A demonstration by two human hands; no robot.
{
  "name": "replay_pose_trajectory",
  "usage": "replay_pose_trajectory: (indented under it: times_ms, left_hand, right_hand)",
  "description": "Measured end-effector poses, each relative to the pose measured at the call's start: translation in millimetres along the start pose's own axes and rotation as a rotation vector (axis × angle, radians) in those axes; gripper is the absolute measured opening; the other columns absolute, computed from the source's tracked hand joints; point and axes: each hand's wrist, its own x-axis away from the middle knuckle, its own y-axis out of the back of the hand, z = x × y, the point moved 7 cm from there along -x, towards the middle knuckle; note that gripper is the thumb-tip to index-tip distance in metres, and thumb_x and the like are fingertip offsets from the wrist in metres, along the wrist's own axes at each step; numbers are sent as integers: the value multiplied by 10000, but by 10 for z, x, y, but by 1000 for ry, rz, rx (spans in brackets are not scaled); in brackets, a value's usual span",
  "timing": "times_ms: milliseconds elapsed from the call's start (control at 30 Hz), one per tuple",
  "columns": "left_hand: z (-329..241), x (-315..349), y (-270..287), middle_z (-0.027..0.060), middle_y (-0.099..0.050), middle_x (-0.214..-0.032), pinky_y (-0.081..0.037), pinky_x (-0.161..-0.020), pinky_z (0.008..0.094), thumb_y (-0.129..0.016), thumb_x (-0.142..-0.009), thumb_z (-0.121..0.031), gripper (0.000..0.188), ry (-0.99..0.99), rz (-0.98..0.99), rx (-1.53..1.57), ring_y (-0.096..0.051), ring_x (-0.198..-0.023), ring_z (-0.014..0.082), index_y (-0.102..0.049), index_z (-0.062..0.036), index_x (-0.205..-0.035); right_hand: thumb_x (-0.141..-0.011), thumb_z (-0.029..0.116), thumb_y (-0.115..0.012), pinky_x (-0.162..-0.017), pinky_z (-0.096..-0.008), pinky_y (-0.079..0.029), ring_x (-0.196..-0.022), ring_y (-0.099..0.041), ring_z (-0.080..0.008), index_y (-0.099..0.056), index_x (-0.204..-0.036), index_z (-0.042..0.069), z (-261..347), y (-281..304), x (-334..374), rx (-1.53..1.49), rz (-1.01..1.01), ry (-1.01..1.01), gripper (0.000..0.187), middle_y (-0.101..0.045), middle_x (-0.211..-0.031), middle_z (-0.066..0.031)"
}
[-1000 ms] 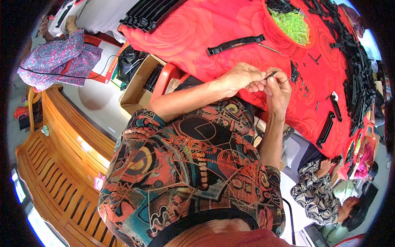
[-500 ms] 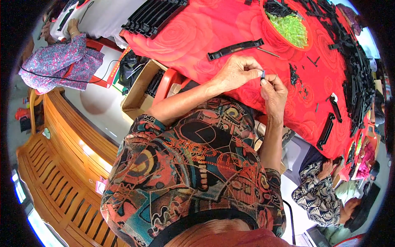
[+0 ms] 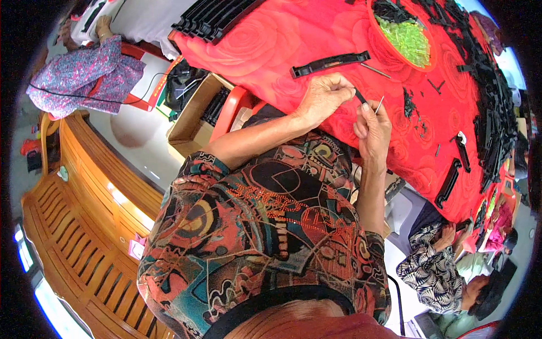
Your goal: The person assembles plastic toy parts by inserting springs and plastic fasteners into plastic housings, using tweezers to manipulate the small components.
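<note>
Above the red tablecloth, my left hand [image 3: 326,99] pinches one end of a small black strip [image 3: 360,97] with thumb and forefinger. My right hand [image 3: 373,130] is closed at the strip's other end. A thin, pale, pin-like rod [image 3: 380,104] sticks up from the fingers of that same hand; its lower part is hidden by them. Just beyond my left hand lies a long black plastic bracket [image 3: 330,64]. Beside the bracket's right end rests a slim metal-looking rod [image 3: 375,70].
An orange basket [image 3: 371,28] holds yellow-green pieces [image 3: 403,42] and black parts. Black parts are heaped along the right edge [image 3: 494,118], and stacked brackets [image 3: 217,20] stand at the far left. Near my left forearm are a cardboard box [image 3: 189,121] and a red chair [image 3: 228,113]. People sit at both sides.
My fingertips have come slightly apart, showing more of the black strip between them. The thin rod now shows above my right fingers. The view has shifted a little.
</note>
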Motion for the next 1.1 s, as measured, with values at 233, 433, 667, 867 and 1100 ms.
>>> replay_pose_trajectory:
  times_ms: [233,433,667,867,1100]
  left_hand:
    - [-81,14,10,-42,-566,-681,-401,-580,200,-621,-817,-70,54,-74,30,-89,-477,-638,28,-633,-35,-777]
    - [-51,38,103,-61,-539,-678,-394,-564,199,-632,-807,-50,60,-136,44,-263,-454,-655,9,-632,-20,-755]
    - [-460,64,205,78,-604,-688,-462,-605,294,-618,-783,-46,42,-615,17,-709,-581,-654,166,-625,-6,-794]
    - [-718,-95,560,147,-568,-828,-433,-690,421,-659,-747,-308,314,-678,-173,-1338,-539,-788,330,-593,-48,-910]
    - [-347,-210,479,104,-562,-928,-407,-764,403,-672,-728,-224,348,-626,-15,-1415,-510,-887,305,-550,-51,-1005]
  right_hand:
    - [-832,52,-593,-375,-185,-248,-427,-328,-33,-532,-865,27,62,-13,2,44,-18,67,73,-513,-670,-10]
    - [-805,53,-619,-389,-174,-241,-456,-336,-13,-540,-815,53,124,-62,23,282,-64,124,80,-463,-623,45]
    - [-812,49,-596,-397,-179,-245,-451,-325,-20,-528,-798,53,166,-38,-67,278,-97,126,69,-424,-591,53]
    - [-818,55,-581,-395,-189,-245,-439,-325,-36,-510,-775,51,308,173,-126,261,-164,160,83,-418,-574,36]
    - [-831,85,-564,-377,-199,-205,-417,-300,-33,-520,-806,51,206,311,-116,249,-174,88,61,-433,-576,25]
